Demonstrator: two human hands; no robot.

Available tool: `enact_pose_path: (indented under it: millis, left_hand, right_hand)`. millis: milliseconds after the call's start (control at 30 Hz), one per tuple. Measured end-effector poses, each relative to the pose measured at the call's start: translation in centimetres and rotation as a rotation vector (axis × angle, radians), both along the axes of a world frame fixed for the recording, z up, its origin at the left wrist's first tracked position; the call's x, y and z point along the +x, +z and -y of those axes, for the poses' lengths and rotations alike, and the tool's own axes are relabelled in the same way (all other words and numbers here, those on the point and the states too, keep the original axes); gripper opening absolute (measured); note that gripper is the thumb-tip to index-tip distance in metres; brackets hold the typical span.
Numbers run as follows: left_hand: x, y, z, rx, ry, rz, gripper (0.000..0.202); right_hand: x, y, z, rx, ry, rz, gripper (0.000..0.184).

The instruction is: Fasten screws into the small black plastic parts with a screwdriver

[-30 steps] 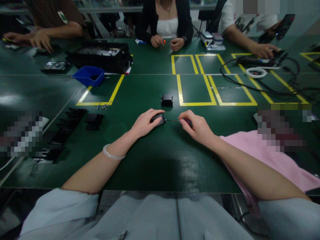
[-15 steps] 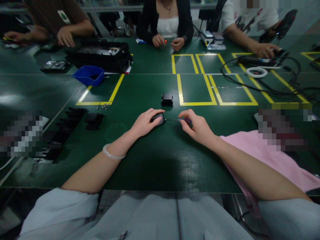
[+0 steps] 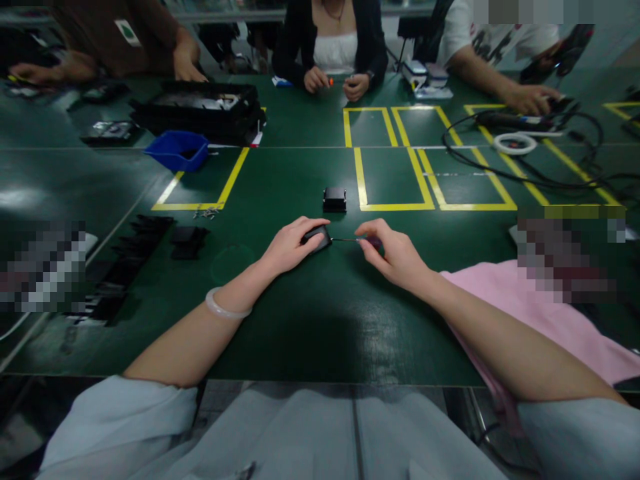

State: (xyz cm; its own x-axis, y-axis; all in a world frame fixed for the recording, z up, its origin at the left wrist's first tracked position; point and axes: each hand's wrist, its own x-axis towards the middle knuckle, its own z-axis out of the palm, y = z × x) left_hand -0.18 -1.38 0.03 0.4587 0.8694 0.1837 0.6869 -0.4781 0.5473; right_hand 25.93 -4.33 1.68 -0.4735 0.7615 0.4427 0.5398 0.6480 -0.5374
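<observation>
My left hand is closed around a small black block-shaped part, pressing it against the green table. Between the fingertips of my right hand is the handle of a screwdriver. Its thin shaft lies level and points left, with the tip at the right side of the black part; a screw there is too small to make out. Just beyond both hands sits a second black part with small bright spots along its sides. My fingers cover much of the held part and of the handle.
Loose screws lie left of centre, near a blue bin. More black parts line the left side. A pink cloth lies under my right forearm. Black cables curl at the right. Co-workers sit opposite, behind a black tray.
My hands, the black part and the screwdriver keep nearly the same place. Across the table at the left, a co-worker's hand has moved right, behind the black tray.
</observation>
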Motion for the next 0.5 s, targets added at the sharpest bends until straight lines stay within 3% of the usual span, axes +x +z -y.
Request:
enact_pose_path:
  millis: [267, 500]
  left_hand:
    - [-0.21, 0.01, -0.12, 0.008, 0.013, 0.0, 0.049]
    - [-0.27, -0.12, -0.12, 0.009, 0.013, -0.004, 0.047]
  right_hand:
    - [0.11, 0.12, -0.23, -0.055, 0.017, 0.053, 0.02]
    - [-0.01, 0.08, -0.02, 0.006, 0.007, 0.009, 0.016]
